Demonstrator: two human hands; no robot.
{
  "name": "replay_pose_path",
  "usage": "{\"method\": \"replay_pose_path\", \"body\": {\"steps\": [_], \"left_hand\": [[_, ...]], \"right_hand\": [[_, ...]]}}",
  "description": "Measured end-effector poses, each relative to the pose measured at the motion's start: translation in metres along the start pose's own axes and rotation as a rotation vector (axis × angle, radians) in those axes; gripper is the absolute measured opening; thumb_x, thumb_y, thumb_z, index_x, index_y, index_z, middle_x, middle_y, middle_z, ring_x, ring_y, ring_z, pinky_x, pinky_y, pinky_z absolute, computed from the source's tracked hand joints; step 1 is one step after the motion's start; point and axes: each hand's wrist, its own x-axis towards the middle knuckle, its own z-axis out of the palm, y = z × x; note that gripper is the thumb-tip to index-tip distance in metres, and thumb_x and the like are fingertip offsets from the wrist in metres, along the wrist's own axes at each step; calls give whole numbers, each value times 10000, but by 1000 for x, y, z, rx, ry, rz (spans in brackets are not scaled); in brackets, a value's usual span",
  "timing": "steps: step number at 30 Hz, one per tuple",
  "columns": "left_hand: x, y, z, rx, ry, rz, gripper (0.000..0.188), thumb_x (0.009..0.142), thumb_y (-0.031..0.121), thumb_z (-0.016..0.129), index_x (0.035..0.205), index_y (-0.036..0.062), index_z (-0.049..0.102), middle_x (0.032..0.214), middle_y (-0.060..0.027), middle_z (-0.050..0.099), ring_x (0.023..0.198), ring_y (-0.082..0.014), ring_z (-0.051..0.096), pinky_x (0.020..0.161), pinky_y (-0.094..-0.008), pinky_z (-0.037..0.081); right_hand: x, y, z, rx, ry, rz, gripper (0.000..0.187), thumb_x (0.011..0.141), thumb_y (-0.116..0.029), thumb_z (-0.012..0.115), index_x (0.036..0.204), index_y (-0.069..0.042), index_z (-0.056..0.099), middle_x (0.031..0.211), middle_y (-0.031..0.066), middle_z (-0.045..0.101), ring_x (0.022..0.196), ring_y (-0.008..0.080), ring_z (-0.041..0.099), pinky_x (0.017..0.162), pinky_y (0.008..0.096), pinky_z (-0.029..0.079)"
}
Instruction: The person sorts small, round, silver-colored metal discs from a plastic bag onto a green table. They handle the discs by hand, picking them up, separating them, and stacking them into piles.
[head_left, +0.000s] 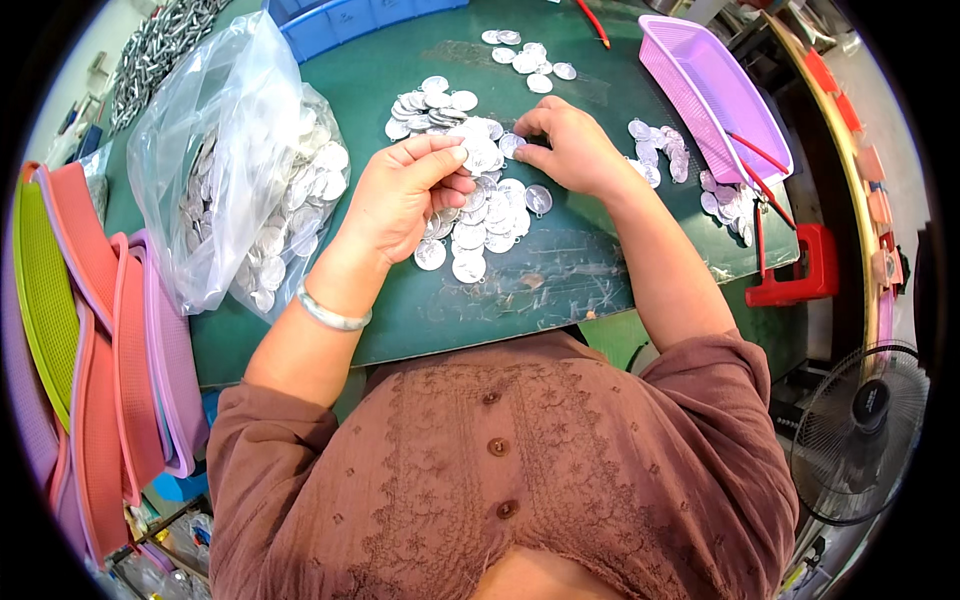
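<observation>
My left hand (405, 192) is curled above a heap of round silver metal discs (487, 218) on the green table (540, 290), pinching one or more discs between thumb and fingers. My right hand (565, 145) rests on the table just right of it, fingertips pressing a single disc (512, 144) at the heap's top edge. A silver bangle (330, 314) sits on my left wrist. More discs lie in piles beyond the hands (430, 105) and to the right (655, 155).
A clear plastic bag (240, 170) full of discs lies at the left. A lilac plastic basket (715, 95) stands at the right, a red tool (790, 260) near it. Stacked coloured trays (100, 330) sit far left, a fan (860, 430) lower right, a blue bin (350, 20) behind.
</observation>
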Motion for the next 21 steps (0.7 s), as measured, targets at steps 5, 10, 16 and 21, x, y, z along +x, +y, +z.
{"method": "replay_pose_path", "body": {"steps": [5,10,16,21], "left_hand": [[0,0,-2,-80,-8,-38,159,812,75,554,946,-9,547,801,-69,589,676,-143,598,597,-220,507],[0,-2,0,-96,-13,-13,159,808,43,546,953,-17,522,834,-84,580,724,-176,606,661,-247,517],[2,-4,-1,-63,-27,23,167,799,16,544,960,-18,516,842,-80,575,752,-168,601,693,-242,510],[0,-5,0,14,-8,61,184,783,13,563,962,-10,526,830,-65,576,731,-135,584,663,-218,488]], "right_hand": [[1,-2,0,135,4,68,201,680,-79,653,830,5,550,738,81,539,661,177,527,615,283,435],[0,-4,-1,351,-48,168,152,692,-28,640,781,-10,518,644,1,508,597,65,461,544,211,396],[-2,-10,-5,720,-45,179,117,723,2,617,801,-14,531,712,-14,532,642,45,489,584,186,406],[-3,-14,-5,935,-33,179,143,709,-11,630,814,3,535,708,6,540,649,67,503,592,195,421]]}}
